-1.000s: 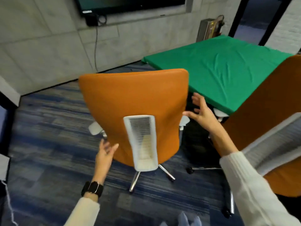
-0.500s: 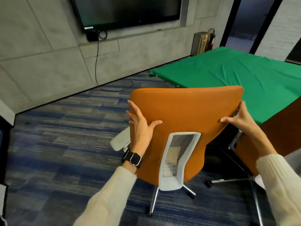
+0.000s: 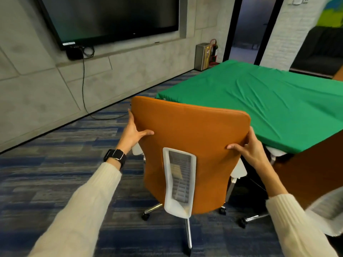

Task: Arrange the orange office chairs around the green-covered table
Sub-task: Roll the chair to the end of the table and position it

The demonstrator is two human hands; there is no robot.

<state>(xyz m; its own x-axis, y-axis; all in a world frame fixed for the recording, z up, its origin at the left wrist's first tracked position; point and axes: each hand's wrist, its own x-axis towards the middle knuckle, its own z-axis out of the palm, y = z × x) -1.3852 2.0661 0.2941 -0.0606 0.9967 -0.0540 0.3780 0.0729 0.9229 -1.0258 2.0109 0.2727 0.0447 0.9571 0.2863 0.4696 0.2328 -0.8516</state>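
An orange office chair (image 3: 187, 130) with a white mesh spine and chrome wheeled base stands with its back to me, close to the near left corner of the green-covered table (image 3: 269, 101). My left hand (image 3: 132, 133) grips the backrest's left edge, thumb across the back. My right hand (image 3: 248, 145) grips its right edge. A second orange chair (image 3: 315, 164) stands at the right, its backrest partly cut off by the frame edge, next to the table's near side.
A concrete wall with a large dark screen (image 3: 111, 17) and a hanging cable runs along the left. A metal bin (image 3: 203, 56) stands near a dark doorway behind the table. Blue striped carpet (image 3: 55, 164) spreads to the left of the chair.
Both hands went from hovering open beside the backrest to gripping its two edges. The chair has rolled toward the table corner, and my view has lifted.
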